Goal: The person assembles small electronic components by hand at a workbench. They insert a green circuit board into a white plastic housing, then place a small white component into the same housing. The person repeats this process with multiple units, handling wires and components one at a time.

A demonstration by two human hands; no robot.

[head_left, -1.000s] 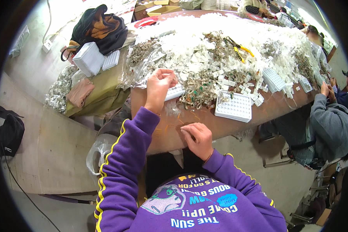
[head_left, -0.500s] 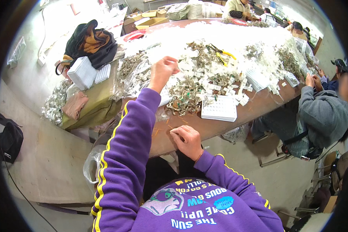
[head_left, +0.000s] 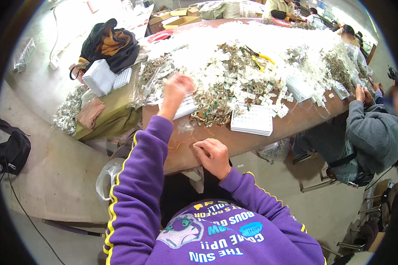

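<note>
In the head view, the left hand (head_left: 176, 92) is over a white tray (head_left: 185, 108) at the left end of the heap; its fingers are blurred, so I cannot tell whether its grip is spread, pressed together or pinching something. The right hand (head_left: 213, 155) is at the near edge of the brown counter (head_left: 288, 126), fingers curled and thumb close to the forefinger; whether that grip pinches anything I cannot tell. Just right of the white tray lies a pile of small metal pieces (head_left: 211, 105), a few bits of it green, and beside it stands a stack of compartmented white trays (head_left: 252, 119). Small white plastic pieces (head_left: 276, 105) spread over the counter behind, with yellow-handled pliers (head_left: 266, 58) lying on the heap. At far left, a tall white tray stack (head_left: 97, 79) leans near a dark garment with an orange-brown lining (head_left: 112, 44), and a pink cloth (head_left: 91, 112) lies on an olive cover (head_left: 112, 110). On the right, a co-worker in a grey sleeve (head_left: 371, 121) has both hands at the counter's edge
</note>
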